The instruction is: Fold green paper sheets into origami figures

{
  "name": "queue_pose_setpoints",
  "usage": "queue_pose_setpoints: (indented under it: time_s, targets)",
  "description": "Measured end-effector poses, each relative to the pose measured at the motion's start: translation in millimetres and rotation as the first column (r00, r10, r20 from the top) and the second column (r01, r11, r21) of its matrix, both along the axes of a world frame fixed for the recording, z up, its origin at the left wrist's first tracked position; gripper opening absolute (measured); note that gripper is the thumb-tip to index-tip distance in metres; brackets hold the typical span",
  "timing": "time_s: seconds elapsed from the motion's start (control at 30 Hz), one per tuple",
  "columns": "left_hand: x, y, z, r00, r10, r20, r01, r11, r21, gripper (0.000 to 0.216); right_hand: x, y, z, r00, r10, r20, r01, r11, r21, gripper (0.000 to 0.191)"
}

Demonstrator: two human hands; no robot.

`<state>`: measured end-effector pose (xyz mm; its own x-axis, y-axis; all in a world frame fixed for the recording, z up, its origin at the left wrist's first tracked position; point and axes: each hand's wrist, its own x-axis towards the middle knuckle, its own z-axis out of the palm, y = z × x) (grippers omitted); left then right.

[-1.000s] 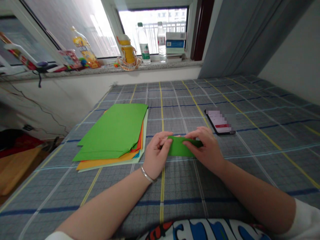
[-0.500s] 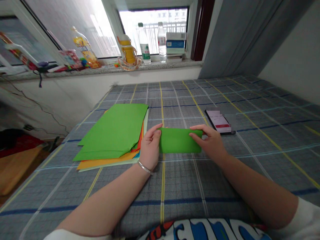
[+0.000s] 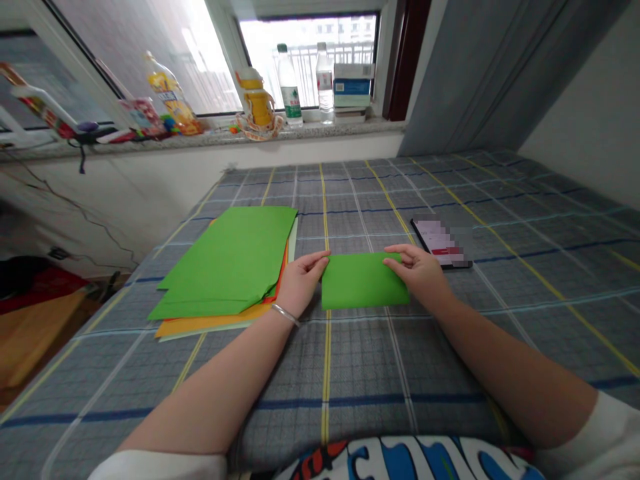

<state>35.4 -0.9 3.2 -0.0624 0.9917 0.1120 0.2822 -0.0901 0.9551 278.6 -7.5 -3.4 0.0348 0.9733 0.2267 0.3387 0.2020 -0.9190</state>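
Note:
A small green rectangle of paper is held between my two hands above the checked cloth. My left hand, with a silver bangle at the wrist, pinches its upper left corner between thumb and fingers. At the upper right corner, my right hand grips the edge in the same way. Left of my left hand lies a stack of coloured paper, green sheets on top, with orange and pale sheets showing beneath. The top sheet's near right corner is bent.
A phone with its screen lit lies beyond my right hand on the checked cloth. Bottles, a yellow cup and boxes stand on the windowsill. A wooden surface is low at the left.
The green paper is turned flatter, so more of its face shows. My left hand's grip has shifted to the paper's upper corner. The stack and phone lie as before.

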Motion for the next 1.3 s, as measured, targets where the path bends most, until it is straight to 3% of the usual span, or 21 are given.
queue_pose_setpoints:
  time_s: [0.1, 0.3, 0.63, 0.9, 1.1, 1.3]
  targets:
    - [-5.1, 8.7, -6.1, 0.986, -0.055, -0.157, 0.053, 0.998, -0.017, 0.028, 4.0, 10.8, -7.9, 0.996, 0.014, 0.09, -0.011, 0.999, -0.034, 0.03]
    - [-8.1, 20.2, -16.5, 0.879, -0.131, -0.458, 0.152, 0.988, 0.009, 0.022, 9.2, 25.6, -15.3, 0.971, 0.072, 0.228, -0.038, 0.988, -0.152, 0.029]
    - [-5.3, 23.3, -17.6, 0.845, -0.167, -0.509, 0.17, 0.985, -0.041, 0.019, 6.7, 23.6, -13.5, 0.951, 0.038, 0.308, 0.007, 0.99, -0.142, 0.026]
    - [-0.7, 16.3, -11.9, 0.571, -0.089, -0.816, 0.235, 0.97, 0.059, 0.022, 6.9, 24.1, -12.7, 0.903, 0.022, 0.429, 0.022, 0.995, -0.097, 0.024]
    - [1.6, 7.8, -6.2, 0.447, -0.015, -0.895, 0.243, 0.964, 0.106, 0.021, 9.6, 27.1, -12.4, 0.811, 0.071, 0.581, -0.079, 0.997, -0.012, 0.02]
    - [3.6, 5.6, -4.5, 0.384, 0.03, -0.923, 0.288, 0.946, 0.151, 0.02, 14.3, 30.6, -22.4, 0.767, 0.053, 0.639, -0.174, 0.976, 0.129, 0.018]
